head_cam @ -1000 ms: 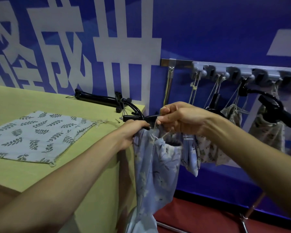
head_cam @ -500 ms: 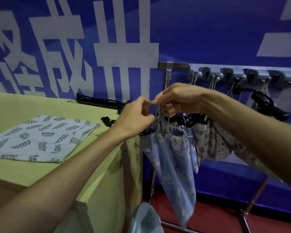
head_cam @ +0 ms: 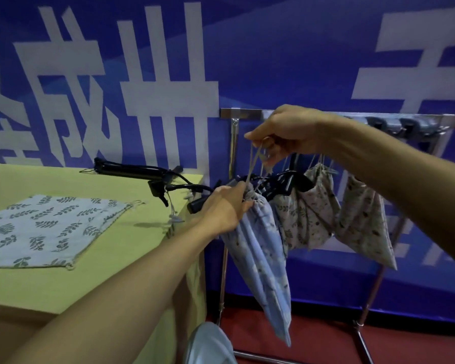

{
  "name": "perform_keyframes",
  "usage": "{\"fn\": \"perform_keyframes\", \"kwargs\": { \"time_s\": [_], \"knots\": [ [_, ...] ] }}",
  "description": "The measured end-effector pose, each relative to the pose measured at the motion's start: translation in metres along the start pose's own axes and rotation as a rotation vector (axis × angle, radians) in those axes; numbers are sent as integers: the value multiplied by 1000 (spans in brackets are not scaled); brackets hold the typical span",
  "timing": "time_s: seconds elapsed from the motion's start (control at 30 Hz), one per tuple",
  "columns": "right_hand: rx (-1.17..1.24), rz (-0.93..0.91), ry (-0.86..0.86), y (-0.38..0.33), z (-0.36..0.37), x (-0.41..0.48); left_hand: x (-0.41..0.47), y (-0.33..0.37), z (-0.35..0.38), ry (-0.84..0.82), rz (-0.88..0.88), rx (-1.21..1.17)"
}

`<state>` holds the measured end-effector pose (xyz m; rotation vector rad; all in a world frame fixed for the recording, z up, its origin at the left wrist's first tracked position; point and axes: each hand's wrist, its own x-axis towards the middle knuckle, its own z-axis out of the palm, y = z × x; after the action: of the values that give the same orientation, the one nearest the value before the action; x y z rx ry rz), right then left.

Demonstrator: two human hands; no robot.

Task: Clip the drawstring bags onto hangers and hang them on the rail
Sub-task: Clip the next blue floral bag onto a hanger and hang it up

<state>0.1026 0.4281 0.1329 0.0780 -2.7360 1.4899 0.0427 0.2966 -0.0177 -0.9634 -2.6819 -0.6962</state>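
Our left hand (head_cam: 225, 208) grips the blue bag (head_cam: 263, 258) by its gathered neck at frame centre; our right hand (head_cam: 286, 131) pinches its drawstring (head_cam: 251, 164) taut just below the rail (head_cam: 243, 113).

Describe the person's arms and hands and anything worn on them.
The left forearm and right forearm are bare to the frame edge, no sleeves showing. The left hand and right hand wear no gloves; no ring, watch or bracelet is visible.
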Motion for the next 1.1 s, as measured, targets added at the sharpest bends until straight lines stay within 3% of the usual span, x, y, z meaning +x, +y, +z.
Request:
{"fn": "perform_keyframes", "kwargs": {
  "time_s": [0.1,0.17,0.23,0.33,0.5,0.77,0.87,1.1],
  "knots": [
    [21,-33,101,8,-9,-7,4,13,-5,-40,32,-160],
    [32,-58,132,13,-14,-11,5,26,-9,-49,-8,-445],
    [42,-46,119,17,-18,-12,7,38,-13,66,-45,-653],
    [74,-12,95,22,-25,-14,12,52,-18,226,-32,-659],
    [125,9,79,36,-47,-23,18,84,-9,283,4,-603],
    [153,112,43,64,-86,-35,30,111,16,113,42,-520],
    [58,112,68,75,-97,-40,33,111,22,70,41,-503],
    [-45,126,166,115,-108,-50,41,122,21,-143,-93,-1124]
  ]
}}
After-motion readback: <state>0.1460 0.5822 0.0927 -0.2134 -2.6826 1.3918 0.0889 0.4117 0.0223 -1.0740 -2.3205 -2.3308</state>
